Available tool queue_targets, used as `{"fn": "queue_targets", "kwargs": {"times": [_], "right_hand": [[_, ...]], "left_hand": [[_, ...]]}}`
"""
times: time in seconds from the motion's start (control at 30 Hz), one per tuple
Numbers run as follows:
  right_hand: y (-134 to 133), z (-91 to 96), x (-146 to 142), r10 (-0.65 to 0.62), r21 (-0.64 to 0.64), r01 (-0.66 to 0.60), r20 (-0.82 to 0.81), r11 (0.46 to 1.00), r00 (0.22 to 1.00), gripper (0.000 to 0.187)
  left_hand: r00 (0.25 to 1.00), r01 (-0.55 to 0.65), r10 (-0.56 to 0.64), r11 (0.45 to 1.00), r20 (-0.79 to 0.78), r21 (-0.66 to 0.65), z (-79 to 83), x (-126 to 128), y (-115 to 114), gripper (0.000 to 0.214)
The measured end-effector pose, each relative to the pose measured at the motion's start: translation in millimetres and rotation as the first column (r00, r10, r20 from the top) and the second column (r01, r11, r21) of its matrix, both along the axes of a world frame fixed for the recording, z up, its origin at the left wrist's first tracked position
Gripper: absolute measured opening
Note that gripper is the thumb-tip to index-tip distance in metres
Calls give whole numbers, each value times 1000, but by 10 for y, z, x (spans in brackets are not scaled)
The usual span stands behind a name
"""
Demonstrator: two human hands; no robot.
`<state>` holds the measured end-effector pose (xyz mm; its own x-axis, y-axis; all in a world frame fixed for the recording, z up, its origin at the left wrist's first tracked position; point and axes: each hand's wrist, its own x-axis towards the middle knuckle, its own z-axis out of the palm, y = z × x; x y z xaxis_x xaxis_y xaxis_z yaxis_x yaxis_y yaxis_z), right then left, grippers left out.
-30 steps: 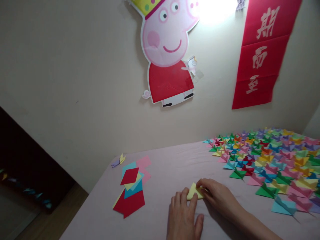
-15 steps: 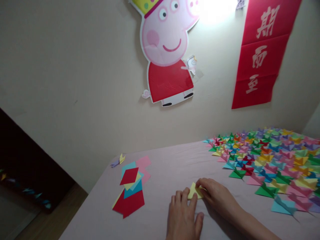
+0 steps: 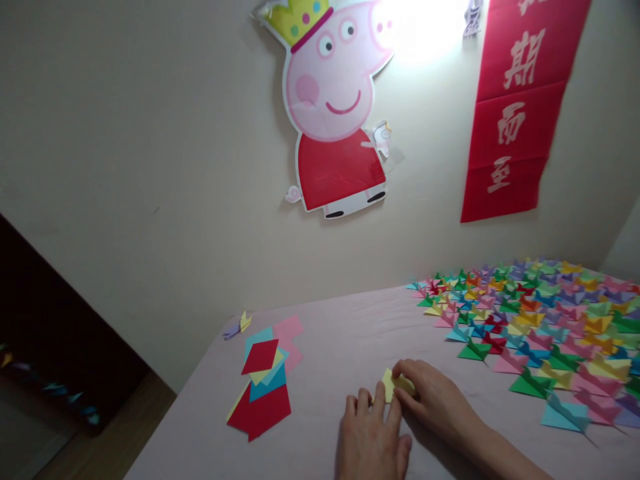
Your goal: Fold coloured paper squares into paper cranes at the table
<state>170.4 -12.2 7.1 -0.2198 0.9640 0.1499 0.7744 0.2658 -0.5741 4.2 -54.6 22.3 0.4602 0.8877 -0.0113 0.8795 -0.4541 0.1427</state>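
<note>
A small folded piece of yellow paper point(image 3: 388, 388) lies on the pale pink sheet, partly covered by both hands. My left hand point(image 3: 373, 430) rests flat with its fingers stretched out, the fingertips pressing on the paper's near left side. Thumb and fingers of my right hand point(image 3: 431, 395) pinch a raised flap at the paper's right side. Left of the hands is a loose pile of square paper sheets, with a red sheet point(image 3: 260, 357) on top and a larger red sheet point(image 3: 265, 410) nearest me.
Rows of colourful folded paper cranes point(image 3: 537, 340) cover the right side of the pink sheet point(image 3: 340, 327). Two folded paper pieces point(image 3: 239, 325) sit at the far left corner. Behind stands a wall with a pig cutout point(image 3: 340, 167) and a red banner point(image 3: 517, 127).
My right hand has lifted a flap of the yellow paper and pinches it. The left fingertips have moved slightly right on the paper. The camera view has tilted up a little.
</note>
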Motion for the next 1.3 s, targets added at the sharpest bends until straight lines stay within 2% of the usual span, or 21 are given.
{"fn": "queue_targets", "kwargs": {"times": [0.2, 0.33, 0.5, 0.63, 0.83, 0.93, 1.13, 1.2, 1.3], "right_hand": [[-40, 39, -25, -8, 10, 8, 8, 1000, 1000, 19], [-42, -25, 7, -3, 24, 3, -40, 1000, 999, 32], [-7, -154, 104, -28, 12, 30, -127, 999, 991, 52], [50, -202, 176, -12, -6, 11, -213, 1000, 977, 57], [95, -204, 240, -37, -55, 15, -430, 998, 902, 50], [68, -169, 266, -57, -85, 20, -466, 996, 883, 47], [-35, -92, 222, 30, 20, -25, -322, 999, 946, 26], [-67, -77, 187, 51, 47, -40, -255, 998, 966, 26], [-105, -56, 165, 75, 69, -61, -228, 996, 971, 26]], "left_hand": [[1000, -13, 13, 1000, -7, -12, 25, 22, -12, 47], [998, -54, 54, 998, 11, -32, 4, 26, -23, 45], [993, -112, 111, 994, 48, 6, -108, -82, -60, 50], [991, -105, 96, 989, 89, 102, -247, -201, -86, 53], [988, -90, 57, 966, 143, 243, -446, -268, -81, 51], [982, -96, 45, 955, 183, 281, -531, -307, -70, 50], [983, -122, 72, 942, 170, 312, -688, -384, -31, 71], [976, -160, 106, 943, 191, 292, -667, -364, -40, 77], [956, -206, 129, 935, 263, 288, -547, -296, -75, 75]]}}
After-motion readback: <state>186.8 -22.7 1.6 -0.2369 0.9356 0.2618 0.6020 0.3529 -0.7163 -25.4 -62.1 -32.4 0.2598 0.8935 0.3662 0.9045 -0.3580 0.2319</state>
